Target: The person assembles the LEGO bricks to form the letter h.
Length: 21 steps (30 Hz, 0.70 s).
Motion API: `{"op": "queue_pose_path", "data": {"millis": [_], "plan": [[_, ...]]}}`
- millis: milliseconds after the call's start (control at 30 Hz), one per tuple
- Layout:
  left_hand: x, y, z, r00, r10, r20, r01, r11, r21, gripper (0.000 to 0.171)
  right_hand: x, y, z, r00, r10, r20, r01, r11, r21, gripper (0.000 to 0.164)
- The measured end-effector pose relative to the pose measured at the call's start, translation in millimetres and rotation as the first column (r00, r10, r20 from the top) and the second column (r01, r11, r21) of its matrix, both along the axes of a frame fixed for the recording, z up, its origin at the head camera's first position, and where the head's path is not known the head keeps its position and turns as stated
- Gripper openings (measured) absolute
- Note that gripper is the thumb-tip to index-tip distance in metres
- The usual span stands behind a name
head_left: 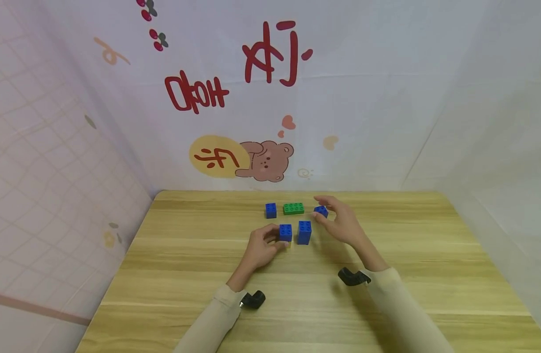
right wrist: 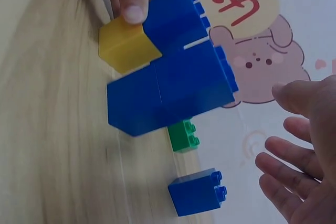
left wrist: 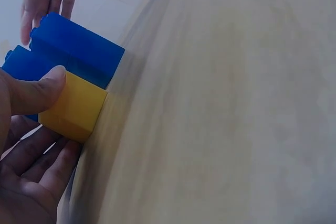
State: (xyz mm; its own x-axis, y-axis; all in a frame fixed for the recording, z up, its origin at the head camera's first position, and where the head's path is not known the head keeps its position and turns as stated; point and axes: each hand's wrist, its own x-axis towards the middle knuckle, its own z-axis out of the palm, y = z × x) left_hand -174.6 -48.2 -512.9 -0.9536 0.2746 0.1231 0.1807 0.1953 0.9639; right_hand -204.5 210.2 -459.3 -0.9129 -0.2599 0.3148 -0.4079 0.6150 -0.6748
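My left hand holds a two-high stack of toy building blocks, a blue block on top of a yellow block. In the left wrist view its thumb lies on the yellow block and the fingers are on the far side. Just right of it stands a tower of two blue blocks. My right hand is spread with thumb and fingers apart, around a single blue block. In the right wrist view a gap shows between that hand and the single blue block.
Behind the stacks lie a green brick and another blue block on the wooden table. A white cloth wall with a printed bear rises behind the table's far edge. Each wrist carries a black camera mount.
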Motion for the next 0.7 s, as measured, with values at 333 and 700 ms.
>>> {"op": "queue_pose_path", "data": {"millis": [333, 700], "plan": [[1.1, 3, 16.2, 1.000, 0.004, 0.028, -0.004, 1.000, 0.013, 0.031, -26.5, 5, -2.7, 0.998, 0.042, 0.044, -0.046, 0.995, 0.088, 0.053], [-15.7, 8, -2.6, 0.999, 0.020, 0.034, -0.019, 1.000, -0.021, 0.033, -55.2, 6, -6.1, 0.988, 0.076, 0.132, -0.098, 0.982, 0.161, 0.058]]}}
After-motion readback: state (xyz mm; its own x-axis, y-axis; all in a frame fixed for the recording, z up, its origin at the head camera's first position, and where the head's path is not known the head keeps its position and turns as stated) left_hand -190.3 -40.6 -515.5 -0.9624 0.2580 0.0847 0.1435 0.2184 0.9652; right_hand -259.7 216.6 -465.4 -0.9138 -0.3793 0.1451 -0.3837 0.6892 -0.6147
